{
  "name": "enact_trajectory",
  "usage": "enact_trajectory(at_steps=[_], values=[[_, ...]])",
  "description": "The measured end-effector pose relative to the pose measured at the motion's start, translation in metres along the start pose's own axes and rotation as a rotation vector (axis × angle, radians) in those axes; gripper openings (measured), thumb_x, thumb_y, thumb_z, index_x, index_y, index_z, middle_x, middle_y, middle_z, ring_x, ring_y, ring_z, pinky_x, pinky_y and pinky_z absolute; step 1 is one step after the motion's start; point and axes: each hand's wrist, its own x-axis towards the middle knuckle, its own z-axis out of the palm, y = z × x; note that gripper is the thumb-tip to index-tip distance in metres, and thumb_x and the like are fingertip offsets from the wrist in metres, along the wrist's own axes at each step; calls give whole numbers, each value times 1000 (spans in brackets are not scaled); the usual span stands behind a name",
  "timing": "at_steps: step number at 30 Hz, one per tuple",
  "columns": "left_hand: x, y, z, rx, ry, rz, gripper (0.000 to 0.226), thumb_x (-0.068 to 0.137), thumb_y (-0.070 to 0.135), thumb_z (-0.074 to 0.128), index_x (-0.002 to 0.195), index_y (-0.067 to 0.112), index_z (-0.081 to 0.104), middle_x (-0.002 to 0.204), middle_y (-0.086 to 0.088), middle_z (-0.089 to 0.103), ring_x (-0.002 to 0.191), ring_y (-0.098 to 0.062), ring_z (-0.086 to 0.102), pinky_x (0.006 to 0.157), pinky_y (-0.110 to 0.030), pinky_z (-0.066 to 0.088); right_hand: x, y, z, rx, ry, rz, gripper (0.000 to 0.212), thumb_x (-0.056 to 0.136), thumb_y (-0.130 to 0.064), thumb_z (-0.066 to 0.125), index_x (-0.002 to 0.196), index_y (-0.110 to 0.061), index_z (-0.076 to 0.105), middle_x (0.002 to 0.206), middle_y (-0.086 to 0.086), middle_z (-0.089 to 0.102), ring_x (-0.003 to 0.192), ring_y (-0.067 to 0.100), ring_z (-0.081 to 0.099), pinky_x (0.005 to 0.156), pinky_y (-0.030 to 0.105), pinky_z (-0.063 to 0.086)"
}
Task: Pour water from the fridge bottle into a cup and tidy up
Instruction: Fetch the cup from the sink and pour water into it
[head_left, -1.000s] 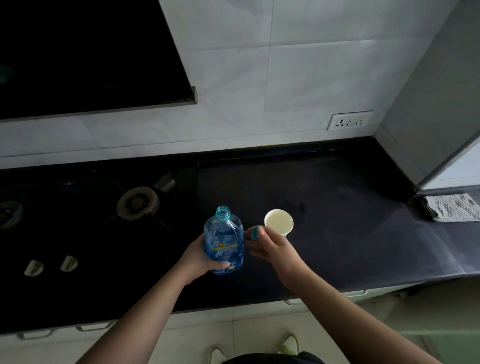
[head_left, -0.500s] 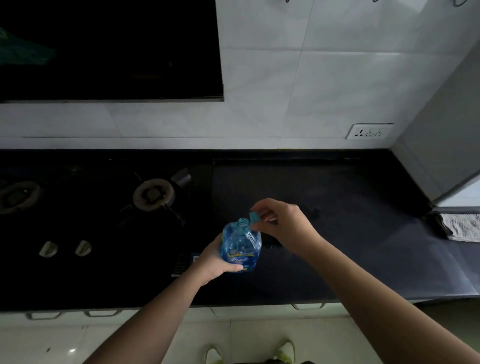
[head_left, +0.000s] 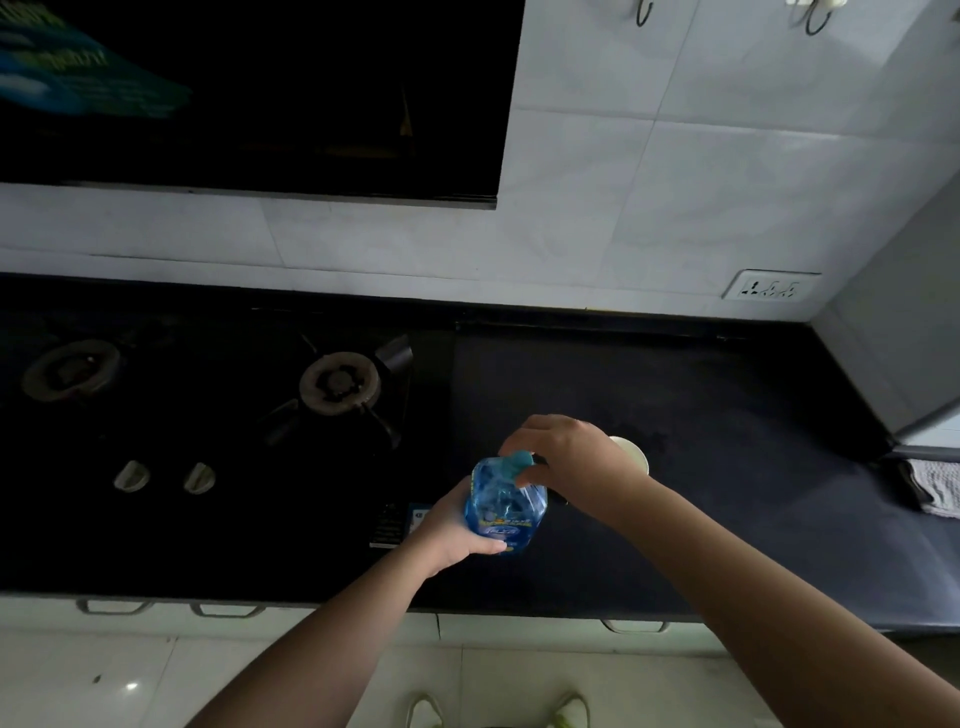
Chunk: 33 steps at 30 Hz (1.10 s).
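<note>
A clear blue water bottle (head_left: 505, 506) with a yellow-and-blue label stands over the dark counter (head_left: 727, 493) just right of the stove. My left hand (head_left: 451, 525) grips its body from the left. My right hand (head_left: 569, 460) reaches over the top and pinches the teal cap (head_left: 521, 460), which sits at the bottle's mouth. The white paper cup (head_left: 635, 453) stands on the counter right behind my right hand, so only part of its rim shows.
A black gas stove (head_left: 234, 415) with two burners and two knobs fills the left. A folded grey cloth (head_left: 935, 488) lies at the counter's right end by a grey appliance wall. A wall socket (head_left: 772, 287) sits on the tiles, and a range hood (head_left: 260, 93) hangs above.
My right hand has carried the cap from beside the cup over to the bottle's mouth. The camera tilted up, and the cup became mostly hidden behind my hand.
</note>
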Motion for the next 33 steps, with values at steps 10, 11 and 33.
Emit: enact_trajectory(at_steps=[10,11,33], values=[[1,-5,-3,49,-42,45,79,66,12,89,130,30,47,114,14,65,102,4,62,78,-6,47,13,-22,-16,-257,-222,112,41,90,-30,65,130,-30,56,130,-8,56,117,16,55,88,26,41],[2,-5,-3,58,-40,46,79,65,15,90,129,31,48,114,14,65,104,2,63,84,-10,49,13,-24,-15,-267,-212,131,40,90,-34,65,129,-28,56,128,-6,57,114,16,56,84,25,40],[7,-5,-11,102,-106,91,78,65,14,89,127,33,46,117,14,63,106,-1,62,92,-21,51,0,-26,-2,-306,-101,165,34,101,-41,44,124,-16,48,118,1,58,103,25,61,73,32,41]])
